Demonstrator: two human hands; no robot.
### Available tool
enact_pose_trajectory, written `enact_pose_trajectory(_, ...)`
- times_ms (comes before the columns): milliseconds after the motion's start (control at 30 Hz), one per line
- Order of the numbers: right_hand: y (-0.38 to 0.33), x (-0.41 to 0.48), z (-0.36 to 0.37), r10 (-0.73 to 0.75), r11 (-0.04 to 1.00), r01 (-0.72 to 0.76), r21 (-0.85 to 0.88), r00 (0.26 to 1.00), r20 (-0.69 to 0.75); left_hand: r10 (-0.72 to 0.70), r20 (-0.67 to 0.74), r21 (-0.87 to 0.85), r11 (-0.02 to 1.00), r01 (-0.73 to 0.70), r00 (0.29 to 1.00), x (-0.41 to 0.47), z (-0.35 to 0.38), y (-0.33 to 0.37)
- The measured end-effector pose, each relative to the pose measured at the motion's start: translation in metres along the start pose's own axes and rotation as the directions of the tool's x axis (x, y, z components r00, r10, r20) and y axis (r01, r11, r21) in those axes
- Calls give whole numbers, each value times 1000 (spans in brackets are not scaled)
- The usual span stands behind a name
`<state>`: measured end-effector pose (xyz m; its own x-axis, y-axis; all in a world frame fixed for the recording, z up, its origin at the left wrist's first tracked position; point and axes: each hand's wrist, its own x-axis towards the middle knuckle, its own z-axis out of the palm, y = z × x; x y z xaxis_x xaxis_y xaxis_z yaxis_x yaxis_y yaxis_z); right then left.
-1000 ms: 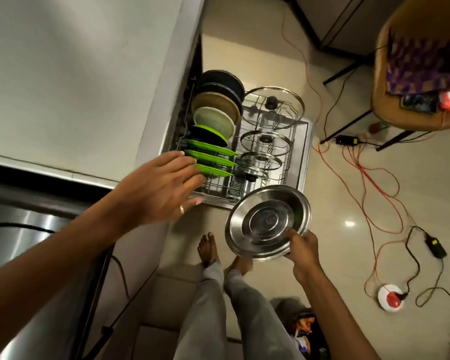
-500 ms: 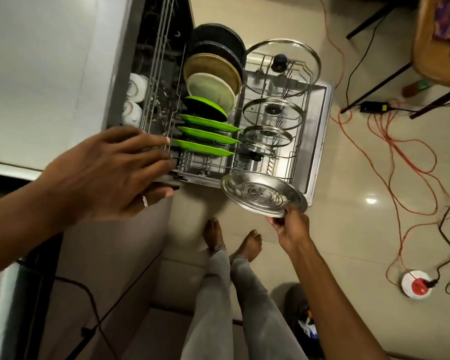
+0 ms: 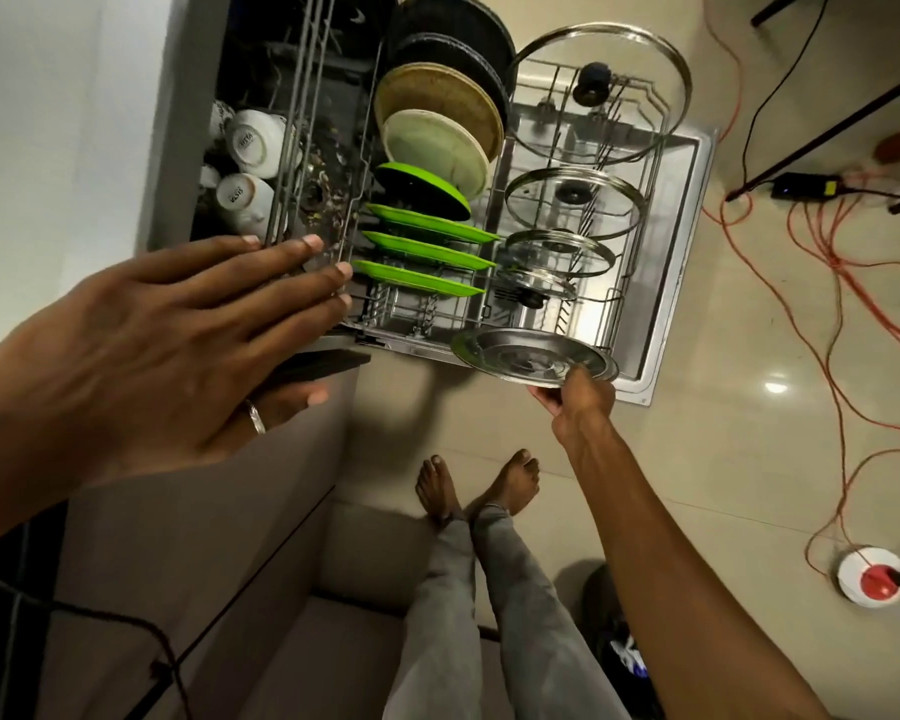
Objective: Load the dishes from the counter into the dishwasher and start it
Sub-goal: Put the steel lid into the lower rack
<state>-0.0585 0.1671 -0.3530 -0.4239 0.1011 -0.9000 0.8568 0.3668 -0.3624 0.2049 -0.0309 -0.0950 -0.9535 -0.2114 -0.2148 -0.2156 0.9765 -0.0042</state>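
My right hand grips the near rim of a round steel lid, held almost flat over the front right corner of the pulled-out lower rack. In that rack stand green plates, cream and dark plates and several glass lids. White cups sit upside down in the upper rack at the left. My left hand hovers flat with spread fingers near the upper rack's front edge, holding nothing. The open dishwasher door lies under the rack.
Orange and black cables trail over the tiled floor at the right, with a round white-and-red socket. My bare feet stand just in front of the door. The pale counter fills the upper left.
The steel lid has moved down and forward from chest height to the rack's front right corner and tilted nearly flat. My view has leaned in over the dishwasher; my left hand stays open.
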Motion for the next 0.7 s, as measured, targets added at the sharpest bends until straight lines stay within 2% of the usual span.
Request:
enact_pose_trajectory(333, -5, 11, 23, 49, 999, -48, 20, 998, -43, -14, -9, -44, 999, 14, 1000, -2, 7, -2)
enact_pose_trajectory(700, -6, 2, 15, 16, 1000, -14, 27, 997, -77, -21, -20, -85, 996, 19, 1000, -3, 14, -4)
